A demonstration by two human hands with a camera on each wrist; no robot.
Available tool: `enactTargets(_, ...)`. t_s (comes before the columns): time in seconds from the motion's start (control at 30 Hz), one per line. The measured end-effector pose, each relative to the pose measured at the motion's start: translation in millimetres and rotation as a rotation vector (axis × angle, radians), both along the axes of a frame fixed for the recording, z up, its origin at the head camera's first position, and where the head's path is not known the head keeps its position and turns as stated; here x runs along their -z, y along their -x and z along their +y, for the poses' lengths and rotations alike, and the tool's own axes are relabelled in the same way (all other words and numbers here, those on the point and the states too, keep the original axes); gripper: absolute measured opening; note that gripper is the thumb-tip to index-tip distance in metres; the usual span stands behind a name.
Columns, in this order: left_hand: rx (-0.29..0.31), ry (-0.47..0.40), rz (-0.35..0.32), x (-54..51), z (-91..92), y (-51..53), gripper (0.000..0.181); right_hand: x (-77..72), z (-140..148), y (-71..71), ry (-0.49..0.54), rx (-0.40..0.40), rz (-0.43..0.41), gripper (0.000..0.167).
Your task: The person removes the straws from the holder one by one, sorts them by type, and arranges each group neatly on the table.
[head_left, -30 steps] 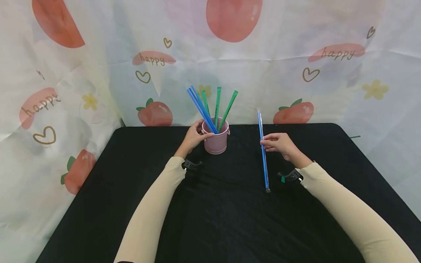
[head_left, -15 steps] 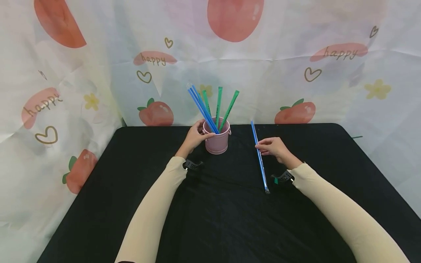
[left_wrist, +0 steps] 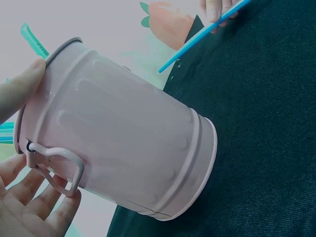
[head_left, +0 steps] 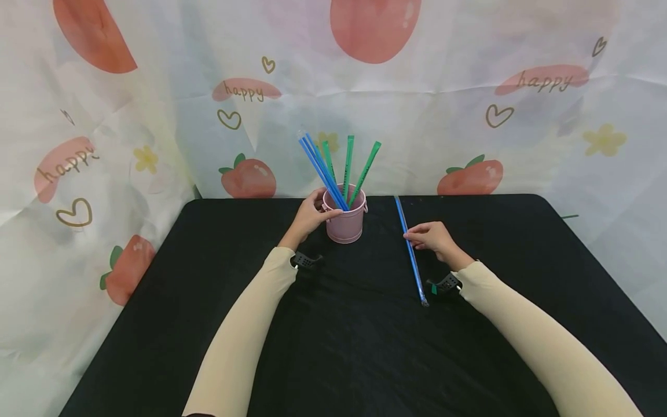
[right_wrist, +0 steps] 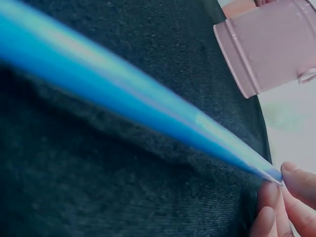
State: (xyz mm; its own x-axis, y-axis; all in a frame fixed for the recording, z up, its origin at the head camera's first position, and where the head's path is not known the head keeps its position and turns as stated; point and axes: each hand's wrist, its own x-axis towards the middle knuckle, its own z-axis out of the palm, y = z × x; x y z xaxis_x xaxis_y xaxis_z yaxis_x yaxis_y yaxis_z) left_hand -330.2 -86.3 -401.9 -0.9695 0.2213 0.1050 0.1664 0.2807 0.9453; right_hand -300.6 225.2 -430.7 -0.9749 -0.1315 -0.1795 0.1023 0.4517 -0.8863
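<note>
A pink metal bucket [head_left: 345, 227] stands upright on the black table. Its rim is held by my left hand [head_left: 308, 218], thumb at the front and fingers round the side near a small handle. Leaning inside are several blue straws [head_left: 322, 172] in clear wrapping and green paper-wrapped straws [head_left: 347, 163]; their lower ends are hidden. To the right of the bucket, my right hand [head_left: 436, 240] pinches a blue straw [head_left: 417, 272] in clear wrapping. That straw lies low along the table, pointing from near the back edge toward the front.
The black tablecloth [head_left: 344, 347] reaches back to a fabric backdrop [head_left: 385, 116] printed with peaches, hearts and words. A dark strap [head_left: 305, 260] circles the left wrist, and another strap [head_left: 447, 283] the right.
My right hand has moved left and toward me, and the blue straw's far end has swung left and come down. My left hand keeps its hold on the bucket.
</note>
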Motion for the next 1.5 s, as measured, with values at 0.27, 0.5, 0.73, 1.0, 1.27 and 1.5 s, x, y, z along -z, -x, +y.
enactTargets(0.27,-0.006,0.017,-0.008,2.5,-0.8,1.1,0.076,1.8,-1.9,-1.7,-0.081,0.002,0.017,0.035)
enactTargets(0.5,-0.014,0.017,-0.019,1.3,-0.8,0.9,0.077,2.9,-4.5,-3.9,-0.131,0.012,0.057,0.031)
enactTargets(0.73,-0.014,0.018,-0.013,2.5,0.4,-0.4,0.076,4.9,-6.5,-5.8,-0.152,0.020,0.070,0.028)
enactTargets(1.0,-0.015,0.008,-0.009,0.7,0.3,0.0,0.075,1.2,-5.9,-5.4,-0.164,0.000,0.094,0.026)
enactTargets(1.27,-0.012,0.013,-0.021,-1.3,-0.7,0.8,0.075,-0.2,-4.8,-3.5,-0.177,-0.013,0.074,0.028)
enactTargets(1.5,-0.003,0.000,0.010,2.4,-0.9,-1.0,0.072,-0.1,-1.2,-4.0,-0.167,-0.036,0.042,0.030)
